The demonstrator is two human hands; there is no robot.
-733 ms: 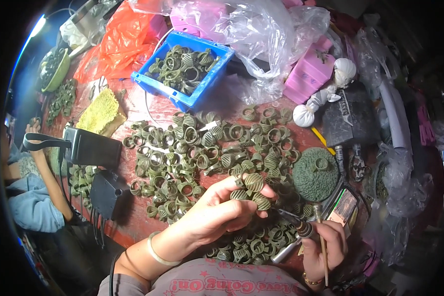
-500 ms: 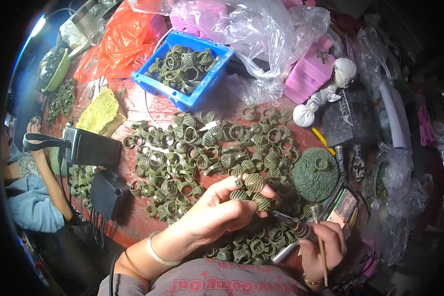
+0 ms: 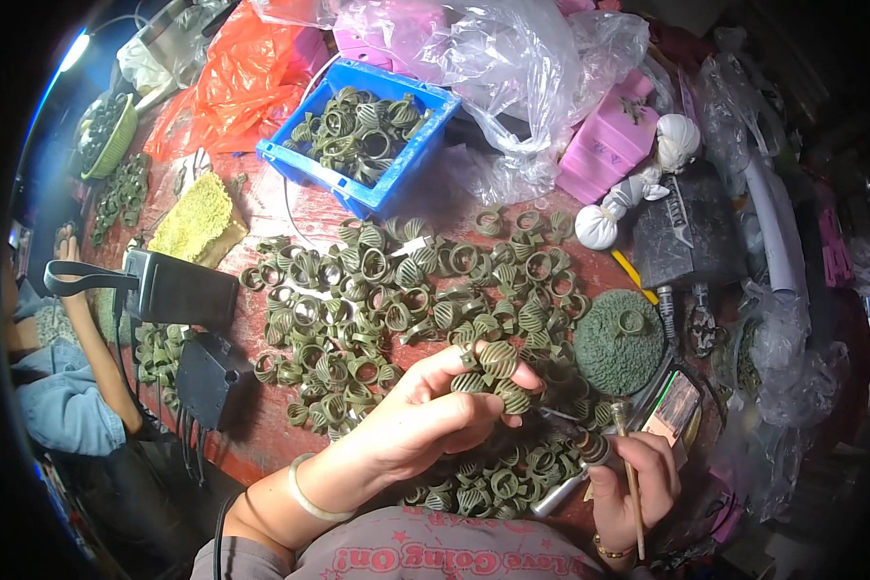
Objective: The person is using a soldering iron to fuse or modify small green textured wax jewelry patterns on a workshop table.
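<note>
My left hand is closed around a few dark green ribbed rings, pinched between its thumb and fingers above the table. To its right, my right hand grips a pen-like tool with a thin metal tip and a dark, banded collar. The tip lies close to the held rings; whether it touches them I cannot tell. A slim wooden-handled brush is also held in that hand, its bristles pointing away from me. Many similar rings lie spread over the red table, some under my hands.
Beyond the loose rings stands a blue bin with more rings inside. A round green pad bears one ring at right. Black devices with cables, a yellow sponge and plastic bags surround the area. Another person's arm is at left.
The pen-like tool in my right hand has shifted slightly to the right. My left hand and its rings stay almost still.
</note>
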